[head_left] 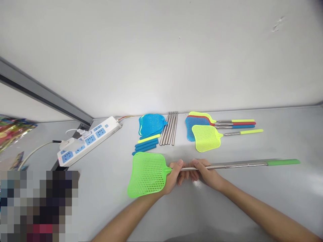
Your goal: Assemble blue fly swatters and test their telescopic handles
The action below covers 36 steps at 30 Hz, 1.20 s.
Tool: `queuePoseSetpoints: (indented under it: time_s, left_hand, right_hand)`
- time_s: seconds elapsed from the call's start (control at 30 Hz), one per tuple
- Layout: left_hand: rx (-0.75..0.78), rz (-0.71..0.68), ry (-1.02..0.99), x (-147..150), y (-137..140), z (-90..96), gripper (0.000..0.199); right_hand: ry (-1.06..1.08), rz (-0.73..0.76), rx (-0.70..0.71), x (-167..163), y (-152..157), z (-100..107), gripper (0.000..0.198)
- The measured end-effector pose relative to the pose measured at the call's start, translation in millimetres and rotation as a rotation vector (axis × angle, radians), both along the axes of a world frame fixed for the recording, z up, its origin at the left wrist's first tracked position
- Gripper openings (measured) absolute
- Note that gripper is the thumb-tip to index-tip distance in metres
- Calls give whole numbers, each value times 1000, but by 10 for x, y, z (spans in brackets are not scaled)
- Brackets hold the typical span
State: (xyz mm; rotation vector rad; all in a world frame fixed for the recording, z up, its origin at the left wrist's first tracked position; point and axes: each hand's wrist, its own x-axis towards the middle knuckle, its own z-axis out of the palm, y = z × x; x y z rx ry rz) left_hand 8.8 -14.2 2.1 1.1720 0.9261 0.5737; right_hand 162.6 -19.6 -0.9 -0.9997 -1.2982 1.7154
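Observation:
A green fly swatter (148,174) with an extended telescopic metal rod lies across both my hands, its green grip pointing right. My left hand (174,174) is closed around the rod just beside the swatter head. Close to it, my right hand (205,171) grips the same rod a little farther right. Behind them lie several assembled fly swatters (207,138) with yellow, red and blue parts. To their left is a row of bare metal rods (169,129), and beside these a stack of blue swatter heads (152,125) above several loose blue and yellow grips (146,144).
A white power strip (106,132) with plugs and cables sits at the left on the grey table (252,195). Colourful plastic packaging (13,129) is at the far left, above a pixelated area. A pale wall (161,57) rises behind the table.

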Motion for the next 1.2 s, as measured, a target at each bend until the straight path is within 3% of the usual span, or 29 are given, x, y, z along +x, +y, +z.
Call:
queuePoseSetpoints:
  time_s: [0.23,0.53,1.2]
  left_hand:
    - [36,15,107,4,-15,-18,56]
    - [64,-4,-9,32,12,80,54]
    - [78,3,66,29,9,97,53]
  right_hand:
    - [14,0,-9,6,-1,-5,49]
    - [37,-7,-5,14,1,12,48]
    - [62,-10,-34,12,1,-24,46]
